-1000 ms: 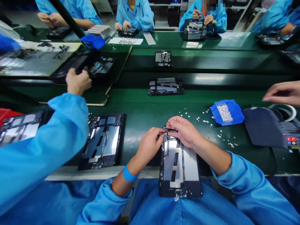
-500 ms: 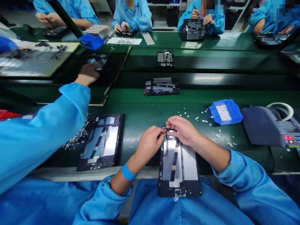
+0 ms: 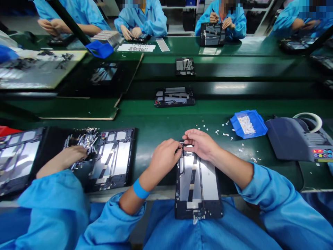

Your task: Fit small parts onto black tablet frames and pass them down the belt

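Observation:
An opened tablet [image 3: 194,184] with its inside facing up leans from the bench edge toward my lap, its battery plates and dark flex cables showing. My left hand [image 3: 166,156] is closed on the tablet's top left corner, thumb and forefinger pinched there. Just beside it, my right hand [image 3: 201,144] lies over the top edge, with its thumb and bent fingers drawn together at the same corner. Whatever small part lies between those right fingertips is hidden.
Left of me, a co-worker's hand [image 3: 63,158] reaches into a pile of small metallic strips [image 3: 88,139] beside another opened tablet [image 3: 111,159]. To the right stand a blue bin [image 3: 260,123] of white bits and a grey tape dispenser [image 3: 286,139]. A tablet [image 3: 174,97] lies ahead.
The co-worker's hand on the left has come back from the far board to the strip pile, uncovering another tablet at far left. My hands stay at the tablet's top corner.

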Available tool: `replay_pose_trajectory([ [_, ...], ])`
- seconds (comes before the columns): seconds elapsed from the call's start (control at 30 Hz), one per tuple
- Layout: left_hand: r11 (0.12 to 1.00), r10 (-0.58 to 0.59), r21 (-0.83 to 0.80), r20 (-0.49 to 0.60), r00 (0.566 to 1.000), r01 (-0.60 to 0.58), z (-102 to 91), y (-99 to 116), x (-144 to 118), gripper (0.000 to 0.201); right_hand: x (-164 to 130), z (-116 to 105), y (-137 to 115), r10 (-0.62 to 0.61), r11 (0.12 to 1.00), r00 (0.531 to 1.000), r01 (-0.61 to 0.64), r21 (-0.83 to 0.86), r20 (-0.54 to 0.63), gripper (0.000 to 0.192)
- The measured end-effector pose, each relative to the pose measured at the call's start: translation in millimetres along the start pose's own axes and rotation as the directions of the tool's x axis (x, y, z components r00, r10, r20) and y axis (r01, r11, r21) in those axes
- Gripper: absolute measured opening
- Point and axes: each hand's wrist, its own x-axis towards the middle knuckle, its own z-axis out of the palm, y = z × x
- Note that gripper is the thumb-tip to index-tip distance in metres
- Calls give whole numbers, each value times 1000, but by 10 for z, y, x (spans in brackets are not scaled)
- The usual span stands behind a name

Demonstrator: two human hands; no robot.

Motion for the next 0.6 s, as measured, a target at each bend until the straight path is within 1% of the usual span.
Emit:
replay_pose_trajectory([
  [0.07,990,59,124,86,995,-70,-86,16,61,11,-8,-2,-3,3,1000,1000,-3,12,3,15],
  [0.13,968,105,209,164,981,-138,-161,37,115,14,-16,-5,-4,3,1000,1000,-3,25,1,14],
  [0.23,939,135,283,217,967,-194,-210,61,167,16,-24,-14,0,-2,999,1000,2,35,-5,14],
  [0.37,909,183,335,208,961,-246,-176,58,189,15,-17,-34,15,-9,1000,1000,9,27,2,14],
  [0.5,860,286,380,193,938,-341,-141,32,177,15,5,-47,34,-21,1000,1000,21,10,8,16],
  [0.57,834,348,392,173,922,-388,-136,17,157,16,11,-60,59,-26,998,1000,27,-51,16,14],
  [0.6,822,376,398,156,913,-406,-132,8,142,16,9,-74,78,-40,993,999,43,-111,23,12],
])
